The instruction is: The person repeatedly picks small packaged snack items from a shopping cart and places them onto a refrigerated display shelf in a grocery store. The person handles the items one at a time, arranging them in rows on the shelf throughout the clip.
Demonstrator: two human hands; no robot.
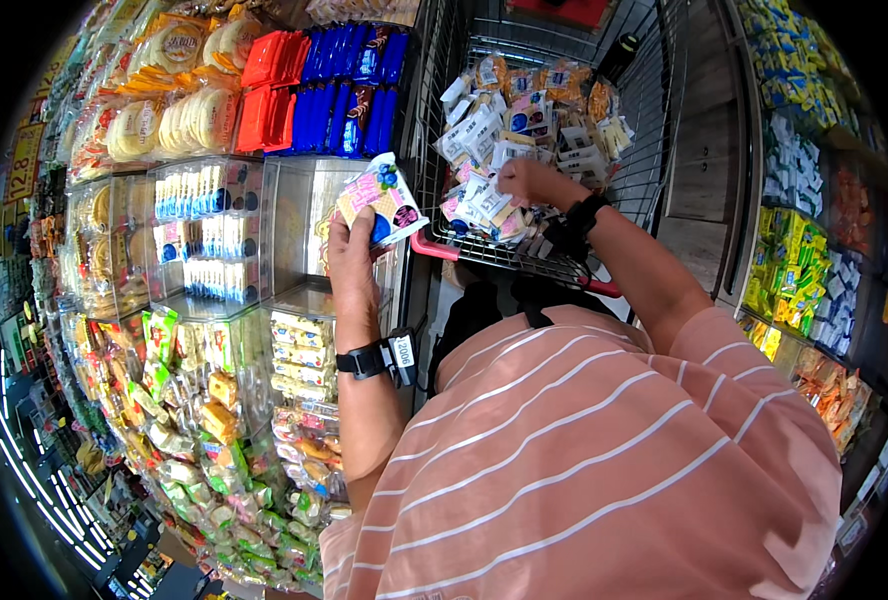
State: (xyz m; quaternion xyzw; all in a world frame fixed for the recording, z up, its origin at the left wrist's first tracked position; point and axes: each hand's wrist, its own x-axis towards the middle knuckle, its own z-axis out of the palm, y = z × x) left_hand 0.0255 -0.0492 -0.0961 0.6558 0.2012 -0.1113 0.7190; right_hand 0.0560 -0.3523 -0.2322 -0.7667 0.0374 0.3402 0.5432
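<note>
My left hand (355,259) holds a white wrapped wafer packet (381,201) with blueberry pictures, thumb on its front, beside an acrylic bin (288,225). At the upper middle, my right hand (523,182) is over the heap of packets in a wire shopping cart (658,161), fingers curled. White packets (481,196) lie just below and beside it; whether its fingers grip one is hard to tell. Orange-toned bagged snacks (564,81) lie at the heap's far side. A neighbouring bin holds rows of similar blueberry packets (208,187).
Red packets (268,120) and blue packets (346,120) stand above the acrylic bin. Bins of mixed wrapped snacks (219,420) fill the lower left. The cart's red handle (436,247) is close to my body. More snack shelves (789,255) line the right side.
</note>
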